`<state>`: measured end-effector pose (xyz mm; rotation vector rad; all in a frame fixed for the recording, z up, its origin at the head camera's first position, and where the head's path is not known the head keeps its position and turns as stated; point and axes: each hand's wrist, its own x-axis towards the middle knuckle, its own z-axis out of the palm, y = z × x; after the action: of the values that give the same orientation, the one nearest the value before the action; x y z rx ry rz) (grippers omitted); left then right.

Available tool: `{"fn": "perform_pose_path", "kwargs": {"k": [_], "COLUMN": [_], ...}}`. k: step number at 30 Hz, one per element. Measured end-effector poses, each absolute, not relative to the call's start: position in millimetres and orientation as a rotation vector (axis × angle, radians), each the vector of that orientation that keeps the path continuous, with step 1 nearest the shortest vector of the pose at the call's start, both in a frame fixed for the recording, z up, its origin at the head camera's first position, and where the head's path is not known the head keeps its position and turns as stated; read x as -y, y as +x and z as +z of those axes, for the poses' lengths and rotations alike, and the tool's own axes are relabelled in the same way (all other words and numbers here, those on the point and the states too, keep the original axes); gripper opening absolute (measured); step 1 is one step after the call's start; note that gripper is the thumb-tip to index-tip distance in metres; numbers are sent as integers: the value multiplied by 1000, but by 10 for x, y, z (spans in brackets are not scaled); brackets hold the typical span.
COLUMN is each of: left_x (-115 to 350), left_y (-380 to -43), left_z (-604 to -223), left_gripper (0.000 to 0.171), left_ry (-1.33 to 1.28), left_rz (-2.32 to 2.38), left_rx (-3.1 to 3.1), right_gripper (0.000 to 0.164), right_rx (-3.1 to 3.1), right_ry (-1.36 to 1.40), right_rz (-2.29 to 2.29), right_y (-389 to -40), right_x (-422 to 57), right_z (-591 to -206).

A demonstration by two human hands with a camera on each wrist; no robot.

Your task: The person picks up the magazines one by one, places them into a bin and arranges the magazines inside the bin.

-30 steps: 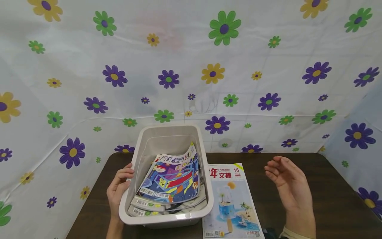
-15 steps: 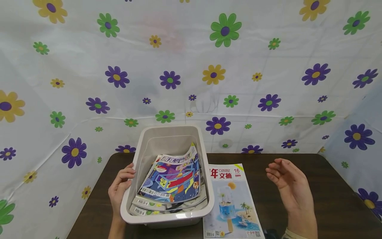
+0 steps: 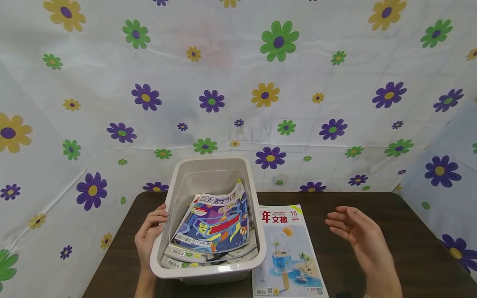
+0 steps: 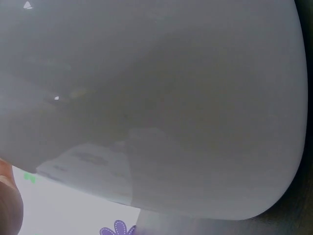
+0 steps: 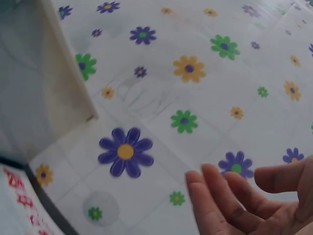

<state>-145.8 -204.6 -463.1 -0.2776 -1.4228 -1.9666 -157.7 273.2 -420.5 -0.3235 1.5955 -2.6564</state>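
Observation:
A light grey plastic bin [image 3: 208,272] stands left of centre on the table, its opening facing me. Inside lies a pile of magazines, the top magazine [image 3: 220,225] with a purple and blue cover, curled up at its right edge. My left hand [image 3: 149,231] holds the bin's left rim with its fingers. In the left wrist view the bin's smooth wall [image 4: 171,98] fills most of the frame. Flat beside the bin is another magazine [image 3: 283,252] with an ice-pop cover, its left edge partly hidden. My right hand [image 3: 363,244] hovers over the table further right, fingers loosely bent, holding nothing.
Dark brown wood makes up the table top [image 3: 417,248]. Behind it hangs a white flowered sheet [image 3: 231,62], which also runs along both sides. A small dark object [image 3: 343,294] shows at the bottom edge near my right wrist.
My right hand has dipped slightly and its fingers have turned a little. The head view has shifted a bit. My left hand and the bin stay as they were.

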Motion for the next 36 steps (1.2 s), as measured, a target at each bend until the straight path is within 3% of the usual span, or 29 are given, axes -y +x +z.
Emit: {"fn": "perform_pose_path", "kwargs": {"k": [5,8,11,17,36], "left_x": [2074,2091,2096,2091,2096], "left_y": [-1476,-1491,-1500,-1494,-1490], "left_z": [-4660,-4675,-4682,-4683,-4674], "left_gripper": [29,31,31,29,31], "left_ry": [-321,-337,-335,-318,-331], "left_rz": [-1976,-1986,-1986,-1958,-1965], "left_rx": [1409,1403,1407,1431,1417], "right_gripper": [27,39,53,50,41], "right_rx": [-2118,-2292,-2396,-2490,-2329], "right_ry": [58,206,218,141,354], "right_rz": [-2225,-1956,-1746,-1441,-1478], "right_y": [-1604,-1621,-1651,-1740,-1802], "right_x": [-2703,-2678,-2670,-2697,-2504], "right_z": [-4264,-4330,-4423,-4680,-4967]}}
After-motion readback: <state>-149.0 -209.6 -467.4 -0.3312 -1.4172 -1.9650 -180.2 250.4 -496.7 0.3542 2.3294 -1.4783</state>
